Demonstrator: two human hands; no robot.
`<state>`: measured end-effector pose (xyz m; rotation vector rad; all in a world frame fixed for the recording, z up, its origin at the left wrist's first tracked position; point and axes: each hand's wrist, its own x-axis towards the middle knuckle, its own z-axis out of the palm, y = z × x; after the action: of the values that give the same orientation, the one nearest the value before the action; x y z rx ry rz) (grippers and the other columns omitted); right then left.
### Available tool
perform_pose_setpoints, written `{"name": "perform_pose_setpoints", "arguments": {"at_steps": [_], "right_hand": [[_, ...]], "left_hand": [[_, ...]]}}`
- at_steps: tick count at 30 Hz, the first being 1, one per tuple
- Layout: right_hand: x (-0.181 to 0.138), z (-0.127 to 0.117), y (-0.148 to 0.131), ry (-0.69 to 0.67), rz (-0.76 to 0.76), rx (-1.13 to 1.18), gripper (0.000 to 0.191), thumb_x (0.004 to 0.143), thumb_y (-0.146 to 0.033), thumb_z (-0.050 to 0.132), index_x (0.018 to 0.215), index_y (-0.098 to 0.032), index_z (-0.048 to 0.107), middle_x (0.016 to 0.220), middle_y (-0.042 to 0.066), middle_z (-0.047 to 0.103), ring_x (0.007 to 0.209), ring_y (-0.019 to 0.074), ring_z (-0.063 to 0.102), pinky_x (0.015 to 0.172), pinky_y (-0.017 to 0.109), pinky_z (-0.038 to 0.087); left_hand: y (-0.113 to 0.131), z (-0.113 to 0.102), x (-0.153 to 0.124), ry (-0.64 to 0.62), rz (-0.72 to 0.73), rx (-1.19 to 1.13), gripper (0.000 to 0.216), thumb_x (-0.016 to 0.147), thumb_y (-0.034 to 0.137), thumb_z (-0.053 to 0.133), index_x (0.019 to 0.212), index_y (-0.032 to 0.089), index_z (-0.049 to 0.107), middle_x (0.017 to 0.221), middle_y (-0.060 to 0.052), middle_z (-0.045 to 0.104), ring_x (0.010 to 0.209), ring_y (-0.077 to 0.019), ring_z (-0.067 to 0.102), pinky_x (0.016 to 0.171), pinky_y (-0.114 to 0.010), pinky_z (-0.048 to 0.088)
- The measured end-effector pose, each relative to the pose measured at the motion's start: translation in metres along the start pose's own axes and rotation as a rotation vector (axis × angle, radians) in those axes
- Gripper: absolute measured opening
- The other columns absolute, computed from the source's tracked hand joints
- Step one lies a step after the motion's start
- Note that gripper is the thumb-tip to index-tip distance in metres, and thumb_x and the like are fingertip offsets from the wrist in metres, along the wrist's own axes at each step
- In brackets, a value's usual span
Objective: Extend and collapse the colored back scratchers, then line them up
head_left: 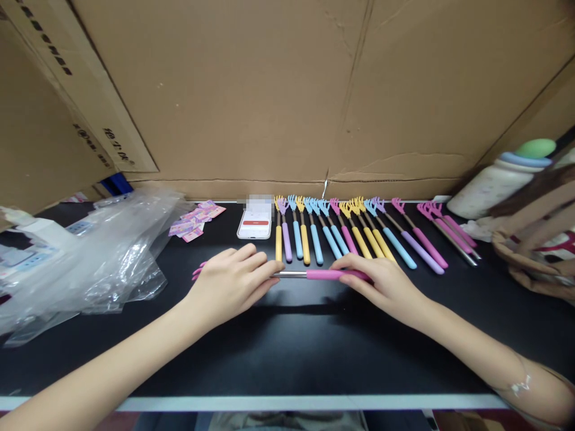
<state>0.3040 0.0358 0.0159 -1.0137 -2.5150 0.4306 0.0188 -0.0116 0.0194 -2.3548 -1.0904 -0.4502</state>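
A pink back scratcher with a metal shaft lies level between my two hands, just above the black table. My left hand is closed around its shaft near the claw end, and the pink claw tips poke out at the left. At the other end, my right hand grips the pink handle between thumb and fingers. Behind my hands is a row of back scratchers in yellow, blue, purple and pink, claws toward the cardboard. To their right lie several pink ones, some with bare metal shafts.
Clear plastic bags are heaped at the left, beside small pink and purple cards. A phone lies at the back middle. A bottle with a green top and a brown bag stand at the right. Cardboard walls the back.
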Motion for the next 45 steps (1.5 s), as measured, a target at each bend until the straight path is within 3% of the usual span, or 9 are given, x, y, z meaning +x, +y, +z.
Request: {"name": "perform_pose_setpoints", "arguments": {"at_steps": [7, 11, 15, 20, 24, 27, 33, 39, 45], "right_hand": [[0.003, -0.011, 0.018, 0.068, 0.087, -0.034, 0.03, 0.093, -0.043, 0.04, 0.093, -0.021, 0.061, 0.072, 0.001, 0.064, 0.062, 0.0137, 0.056, 0.059, 0.025, 0.039], [0.005, -0.013, 0.015, 0.083, 0.113, 0.058, 0.03, 0.092, -0.044, 0.043, 0.091, -0.021, 0.062, 0.075, 0.002, 0.063, 0.063, 0.0133, 0.054, 0.06, 0.025, 0.039], [0.007, -0.014, 0.011, 0.109, 0.13, 0.153, 0.03, 0.09, -0.044, 0.046, 0.088, -0.02, 0.063, 0.072, 0.001, 0.059, 0.059, 0.0117, 0.048, 0.055, 0.025, 0.036], [0.006, -0.012, 0.013, 0.111, 0.194, 0.334, 0.031, 0.088, -0.047, 0.051, 0.086, -0.018, 0.062, 0.063, -0.001, 0.052, 0.049, 0.0086, 0.04, 0.045, 0.024, 0.029], [0.005, -0.008, 0.016, 0.069, 0.251, 0.522, 0.033, 0.087, -0.05, 0.052, 0.087, -0.018, 0.057, 0.049, -0.008, 0.039, 0.038, 0.0062, 0.034, 0.038, 0.022, 0.024], [0.004, -0.006, 0.018, 0.056, 0.253, 0.545, 0.032, 0.087, -0.049, 0.052, 0.088, -0.018, 0.055, 0.047, -0.009, 0.039, 0.037, 0.0059, 0.035, 0.038, 0.021, 0.026], [0.002, -0.004, 0.02, 0.051, 0.191, 0.428, 0.027, 0.085, -0.045, 0.057, 0.088, -0.018, 0.057, 0.051, -0.009, 0.032, 0.044, 0.006, 0.03, 0.044, 0.023, 0.024], [0.001, -0.006, 0.018, 0.093, 0.145, 0.301, 0.023, 0.085, -0.042, 0.056, 0.086, -0.019, 0.059, 0.054, -0.008, 0.029, 0.049, 0.0077, 0.027, 0.05, 0.025, 0.023], [0.004, -0.005, 0.017, 0.11, 0.189, 0.419, 0.026, 0.086, -0.044, 0.053, 0.079, -0.019, 0.056, 0.051, -0.007, 0.035, 0.046, 0.0077, 0.032, 0.048, 0.025, 0.025]], "left_hand": [[-0.036, -0.006, -0.003, -0.002, -0.269, -0.083, 0.022, 0.093, 0.035, 0.045, 0.102, 0.027, 0.063, 0.093, 0.002, 0.069, 0.088, -0.0175, 0.061, 0.063, -0.026, 0.041], [-0.042, -0.005, -0.001, -0.033, -0.411, -0.237, 0.023, 0.092, 0.035, 0.043, 0.095, 0.026, 0.064, 0.096, 0.002, 0.068, 0.087, -0.0162, 0.062, 0.064, -0.024, 0.041], [-0.041, -0.004, 0.0, -0.037, -0.476, -0.527, 0.03, 0.093, 0.037, 0.039, 0.091, 0.021, 0.063, 0.089, 0.0, 0.068, 0.077, -0.0148, 0.061, 0.068, -0.025, 0.043], [-0.043, 0.0, 0.001, -0.013, -0.576, -0.897, 0.033, 0.092, 0.043, 0.039, 0.088, 0.017, 0.059, 0.071, 0.0, 0.059, 0.056, -0.0114, 0.051, 0.053, -0.024, 0.04], [-0.044, 0.005, 0.002, 0.007, -0.625, -1.103, 0.031, 0.09, 0.044, 0.043, 0.085, 0.017, 0.057, 0.068, 0.001, 0.056, 0.052, -0.0097, 0.048, 0.047, -0.021, 0.038], [-0.042, 0.007, 0.003, -0.048, -0.631, -1.213, 0.031, 0.09, 0.044, 0.043, 0.086, 0.017, 0.056, 0.062, 0.002, 0.057, 0.051, -0.0099, 0.051, 0.046, -0.02, 0.038], [-0.038, 0.01, 0.001, -0.106, -0.659, -1.302, 0.033, 0.088, 0.047, 0.047, 0.084, 0.016, 0.057, 0.057, 0.005, 0.051, 0.045, -0.0075, 0.048, 0.044, -0.018, 0.035], [-0.032, 0.02, -0.002, -0.088, -0.704, -1.295, 0.031, 0.088, 0.046, 0.048, 0.084, 0.017, 0.058, 0.056, 0.006, 0.047, 0.044, -0.0066, 0.044, 0.043, -0.017, 0.031], [-0.02, 0.02, -0.005, -0.026, -0.76, -1.295, 0.03, 0.087, 0.045, 0.049, 0.08, 0.017, 0.057, 0.056, 0.005, 0.048, 0.043, -0.0061, 0.043, 0.042, -0.016, 0.031]]}}
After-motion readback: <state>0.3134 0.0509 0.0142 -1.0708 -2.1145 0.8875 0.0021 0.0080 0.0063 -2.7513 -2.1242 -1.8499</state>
